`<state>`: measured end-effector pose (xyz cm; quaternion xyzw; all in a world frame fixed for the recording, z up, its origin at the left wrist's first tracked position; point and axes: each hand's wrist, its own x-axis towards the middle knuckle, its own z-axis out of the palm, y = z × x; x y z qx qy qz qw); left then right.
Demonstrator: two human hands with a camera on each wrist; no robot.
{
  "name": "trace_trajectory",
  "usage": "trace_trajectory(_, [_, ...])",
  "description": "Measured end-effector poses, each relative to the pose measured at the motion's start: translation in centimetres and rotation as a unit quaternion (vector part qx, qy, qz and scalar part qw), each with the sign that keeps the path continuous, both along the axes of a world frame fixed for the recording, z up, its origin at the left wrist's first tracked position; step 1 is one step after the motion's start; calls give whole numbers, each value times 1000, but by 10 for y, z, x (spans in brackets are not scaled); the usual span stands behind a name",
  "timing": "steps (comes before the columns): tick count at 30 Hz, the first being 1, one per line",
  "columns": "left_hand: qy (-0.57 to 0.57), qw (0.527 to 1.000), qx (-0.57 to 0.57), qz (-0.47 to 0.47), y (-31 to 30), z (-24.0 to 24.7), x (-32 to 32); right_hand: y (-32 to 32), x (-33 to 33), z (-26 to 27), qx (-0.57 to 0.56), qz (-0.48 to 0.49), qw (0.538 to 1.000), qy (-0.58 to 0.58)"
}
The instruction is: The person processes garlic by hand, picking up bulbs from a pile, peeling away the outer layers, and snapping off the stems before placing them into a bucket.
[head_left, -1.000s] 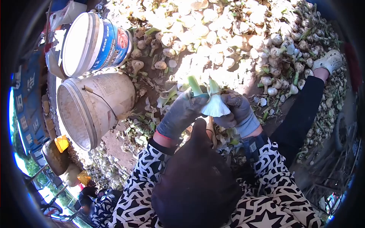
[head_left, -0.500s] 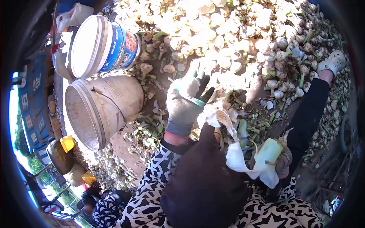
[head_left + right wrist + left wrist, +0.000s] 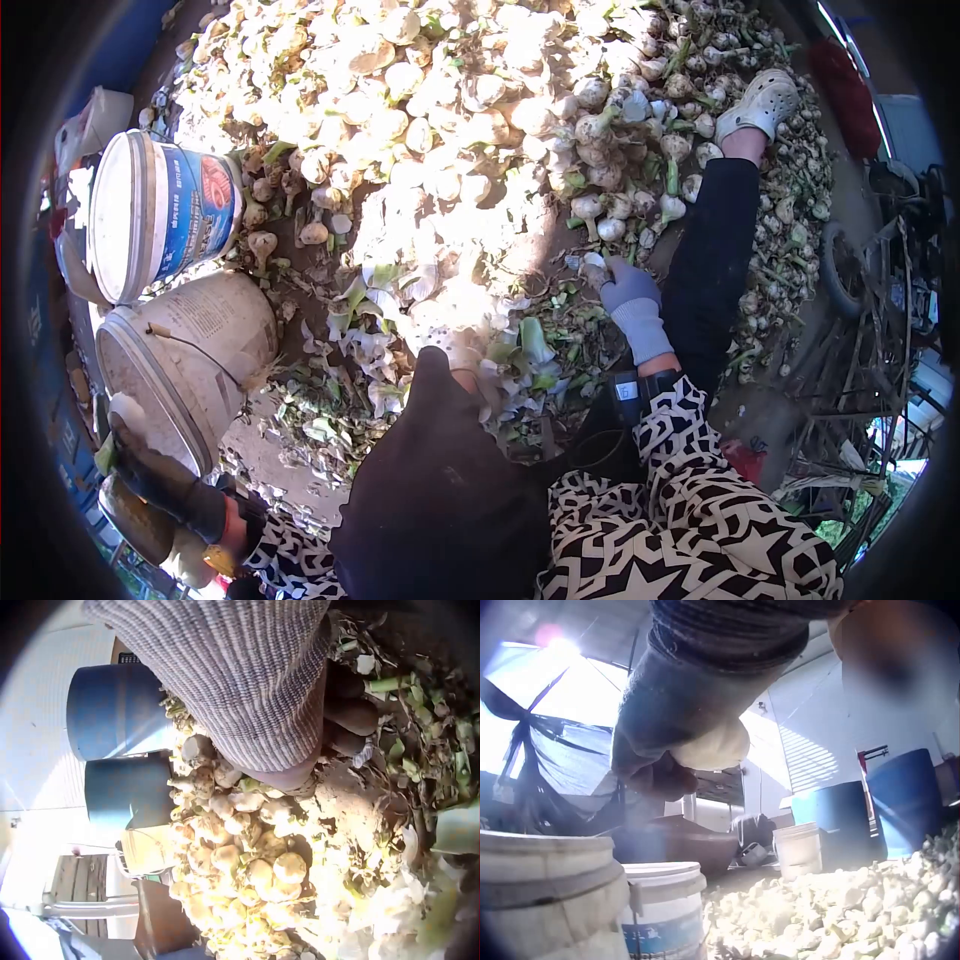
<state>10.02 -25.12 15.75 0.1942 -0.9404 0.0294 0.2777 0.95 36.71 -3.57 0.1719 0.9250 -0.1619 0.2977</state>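
Note:
At the lower left of the head view, my gloved left hand (image 3: 160, 480) grips a white garlic bulb (image 3: 128, 412) beside the mouth of the dirty white bucket (image 3: 150, 385). The left wrist view shows the same hand (image 3: 660, 742) curled round the pale bulb (image 3: 714, 746). My gloved right hand (image 3: 634, 305) reaches down at the near right edge of the garlic pile (image 3: 500, 110), next to a small white piece (image 3: 594, 262). Its fingers (image 3: 352, 716) bend towards the ground in the right wrist view; whether they hold anything is hidden.
A second bucket with a blue label (image 3: 195, 210) stands behind the dirty one. Leaves and peelings (image 3: 380, 300) litter the ground before me. My leg in a dark trouser (image 3: 715, 250) stretches out at the right. Blue barrels (image 3: 904, 795) stand beyond the pile.
My left hand has swung left with the bulb to the dirty bucket. My right hand has moved from my lap side out to the pile; the stalk and peel it held no longer show there.

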Motion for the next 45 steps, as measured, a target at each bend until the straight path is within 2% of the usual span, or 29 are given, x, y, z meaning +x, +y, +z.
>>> trace_trajectory(1, [87,980,150,93,34,26,-22,8,-6,-3,72,-22,995,69])
trace_trajectory(4, [106,993,54,-7,50,31,-31,38,-16,-59,130,-35,965,227])
trace_trajectory(5, [113,981,150,-53,73,20,-39,36,-27,-66,130,-32,964,228])
trace_trajectory(7, [138,905,383,-127,136,-33,-61,25,-49,-76,81,-203,972,81])
trace_trajectory(8, [37,890,429,-153,170,-52,-75,24,-50,-84,80,-199,973,84])
trace_trajectory(10, [-109,685,690,-206,229,-101,-95,25,-45,-102,21,-247,960,134])
trace_trajectory(11, [-217,631,720,-191,257,-118,-106,3,-37,-81,-21,-252,947,198])
trace_trajectory(12, [-239,486,811,-222,274,-151,-107,-8,-24,-82,-111,-221,936,252])
trace_trajectory(13, [-274,389,848,-232,290,-182,-110,-23,-9,-88,-282,-237,881,296])
trace_trajectory(14, [-342,385,826,-228,306,-182,-118,-40,4,-87,-258,-114,898,338])
trace_trajectory(15, [-410,397,803,-169,319,-179,-121,-81,7,-32,-283,-127,917,253])
trace_trajectory(16, [-424,388,803,-155,323,-182,-122,-104,10,-5,-203,28,936,285])
trace_trajectory(18, [-323,322,861,-225,316,-200,-114,-132,11,27,-259,166,889,338])
trace_trajectory(20, [-285,426,833,-206,298,-176,-116,-138,9,36,-331,103,864,365])
trace_trajectory(22, [-278,465,821,-182,285,-153,-108,-131,1,39,-537,-155,798,226])
trace_trajectory(23, [-275,465,822,-180,284,-143,-104,-129,-3,37,-583,-211,764,176])
trace_trajectory(25, [-212,695,597,-342,288,-130,-99,-135,-7,37,-571,-188,788,133])
trace_trajectory(26, [-199,728,544,-366,292,-125,-98,-144,-10,40,-560,-165,807,90])
trace_trajectory(31, [-167,776,420,-439,281,-123,-101,-165,-26,49,-498,-198,840,82])
trace_trajectory(33, [-176,746,503,-398,279,-120,-97,-166,-25,46,-532,-203,819,77])
trace_trajectory(35, [-139,626,699,-316,280,-129,-94,-164,-24,42,-576,-208,788,56])
trace_trajectory(36, [-108,372,895,-221,275,-128,-89,-161,-23,42,-576,-208,788,55])
trace_trajectory(38, [-350,645,611,-297,254,-150,-85,-156,-23,44,-647,-167,744,-12])
trace_trajectory(39, [-348,647,611,-294,253,-154,-82,-147,-26,45,-683,-193,696,-109])
trace_trajectory(41, [-274,736,494,-373,255,-143,-84,-160,-21,59,-709,-216,655,-147])
trace_trajectory(42, [-221,731,502,-406,254,-146,-87,-165,-18,65,-731,-244,612,-179])
trace_trajectory(43, [-246,699,532,-410,253,-150,-95,-166,-18,66,-807,-228,475,-267])
trace_trajectory(44, [-269,666,560,-414,252,-157,-104,-169,-17,65,-807,-227,474,-269])
trace_trajectory(45, [-253,698,572,-348,255,-183,-105,-173,-16,62,-827,-266,412,-275])
